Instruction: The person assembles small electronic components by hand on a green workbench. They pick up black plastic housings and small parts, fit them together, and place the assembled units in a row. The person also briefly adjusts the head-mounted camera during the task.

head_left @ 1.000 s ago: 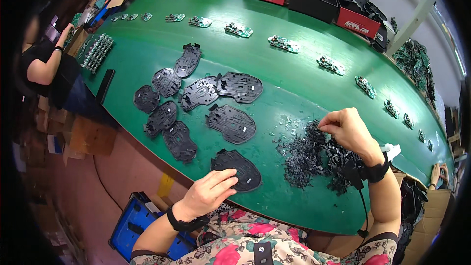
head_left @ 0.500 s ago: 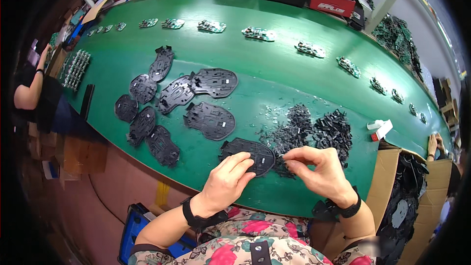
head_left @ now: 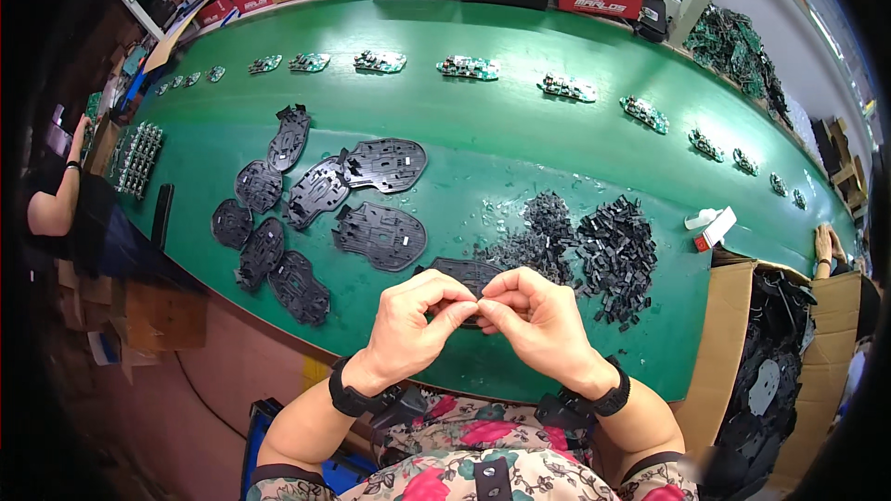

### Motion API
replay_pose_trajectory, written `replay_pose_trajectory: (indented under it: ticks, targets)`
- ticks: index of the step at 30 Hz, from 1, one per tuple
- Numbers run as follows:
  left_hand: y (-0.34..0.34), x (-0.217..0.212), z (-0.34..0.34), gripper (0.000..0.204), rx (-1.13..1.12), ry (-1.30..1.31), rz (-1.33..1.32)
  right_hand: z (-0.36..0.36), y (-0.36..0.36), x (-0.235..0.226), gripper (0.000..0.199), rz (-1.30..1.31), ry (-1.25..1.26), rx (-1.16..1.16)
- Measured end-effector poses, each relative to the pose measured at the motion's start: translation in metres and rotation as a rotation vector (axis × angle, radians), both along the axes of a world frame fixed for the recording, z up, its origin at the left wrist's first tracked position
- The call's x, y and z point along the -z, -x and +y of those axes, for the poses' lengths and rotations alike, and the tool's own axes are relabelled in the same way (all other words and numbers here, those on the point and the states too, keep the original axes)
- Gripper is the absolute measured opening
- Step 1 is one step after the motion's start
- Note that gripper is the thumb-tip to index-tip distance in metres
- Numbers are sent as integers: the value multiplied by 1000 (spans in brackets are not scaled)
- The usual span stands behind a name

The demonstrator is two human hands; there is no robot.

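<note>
A flat black plastic base plate (head_left: 461, 274), oval with moulded ribs, lies on the green table (head_left: 520, 144) near its front edge, half hidden behind both hands. The left hand (head_left: 415, 327) and right hand (head_left: 536, 320) meet fingertip to fingertip over it, pinching something too small to identify. A heap of small black clips (head_left: 603, 255) lies just beside.

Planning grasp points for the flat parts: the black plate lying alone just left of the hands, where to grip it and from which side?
Take the black plate by its rounded right rim, coming from above on the near side. It lies flat on the green table, apart from its neighbours, so the rim is free there. The raised tabs at its left end look awkward to pinch.
</note>
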State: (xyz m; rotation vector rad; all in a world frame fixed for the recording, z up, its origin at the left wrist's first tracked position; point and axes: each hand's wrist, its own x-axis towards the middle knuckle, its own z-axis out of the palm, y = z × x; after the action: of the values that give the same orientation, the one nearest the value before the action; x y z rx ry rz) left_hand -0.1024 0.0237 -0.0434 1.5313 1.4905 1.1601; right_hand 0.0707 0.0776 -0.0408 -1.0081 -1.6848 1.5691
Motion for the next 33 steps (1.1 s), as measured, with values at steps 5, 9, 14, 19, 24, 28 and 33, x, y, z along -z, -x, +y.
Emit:
replay_pose_trajectory:
  ticks: [5, 9, 14, 19, 24, 28, 33]
  targets:
    - [9, 14, 11, 7, -84, -248, 284, -1, -9, 10, 20, -402, -888, -192]
    - [21, 15, -3, 6, -67, -75, 279, -8, -13, 9, 37, -552, -982, -423]
    - [28, 8, -9, 5, -128, -90, 275, -14, -5, 8, 47, -509, -953, -562]
    - [17, 14, 6, 10, -124, -97, 325, -9, 5, 8, 23, -334, -774, -389]
    - [14, 21, 9, 11, -87, -29, 415, 3, -4, 14, 15, -302, -696, -160]
    - [9, 18, 11, 10, -91, 1, 450, 9, -2, 18, 13, -346, -709, -123]
    - [5, 17, 13, 11, -84, -10, 513, 11, -3, 24, 13, -330, -682, -118]
